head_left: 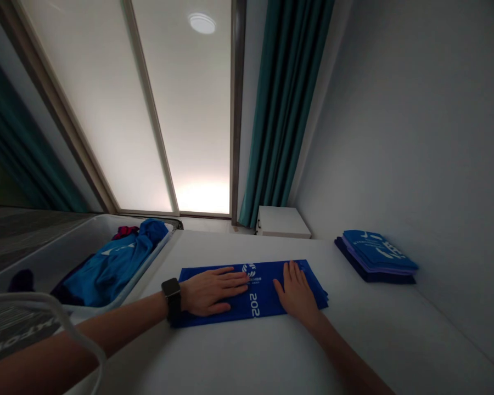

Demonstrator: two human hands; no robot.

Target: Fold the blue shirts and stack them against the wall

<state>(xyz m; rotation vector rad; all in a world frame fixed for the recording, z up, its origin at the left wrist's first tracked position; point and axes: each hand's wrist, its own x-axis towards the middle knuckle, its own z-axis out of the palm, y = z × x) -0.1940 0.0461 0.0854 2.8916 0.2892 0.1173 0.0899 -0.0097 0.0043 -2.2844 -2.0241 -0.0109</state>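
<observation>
A dark blue shirt [267, 304], folded into a long flat strip with white print and digits on it, lies across the white table [230, 356]. My left hand [214, 291], with a black watch [172, 299] at its wrist, rests flat on the left half of the shirt, fingers stretched to the right. On the right half lies my right hand [297, 291], palm down, its fingers pointing away from me. Neither hand grips the fabric.
At the table's right, by the wall, sits a stack of folded clothes [376, 255]. A white tub [69, 241] on the left holds a rumpled blue garment [111, 266]. A white cable [61, 312] crosses the lower left. Behind the table stands a white cabinet [282, 222].
</observation>
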